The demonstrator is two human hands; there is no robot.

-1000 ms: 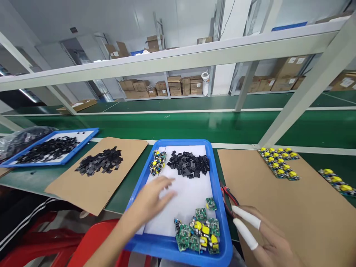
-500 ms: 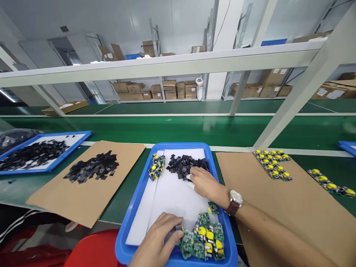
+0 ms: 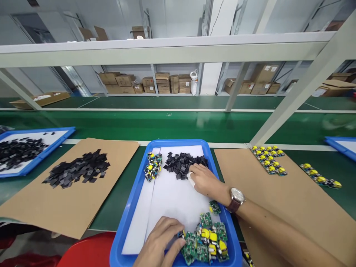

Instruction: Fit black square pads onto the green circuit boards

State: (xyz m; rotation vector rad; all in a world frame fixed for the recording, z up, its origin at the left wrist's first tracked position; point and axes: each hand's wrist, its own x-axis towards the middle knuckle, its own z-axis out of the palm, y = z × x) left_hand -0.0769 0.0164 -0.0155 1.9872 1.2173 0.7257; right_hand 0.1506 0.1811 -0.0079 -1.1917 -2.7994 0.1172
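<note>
My left hand [image 3: 162,241] is curled at a circuit board [image 3: 180,234], bottom centre, and my right hand [image 3: 203,179] is on the black pieces [image 3: 180,165] mid-frame; honestly can't tell if either's gripping.

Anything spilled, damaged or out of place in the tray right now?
No spill shows; damage is too fine to tell. Mildly odd: the board heap by the left hand is jumbled, some boards green side up, others yellow parts up, unlike the rows on the right cardboard.
</note>
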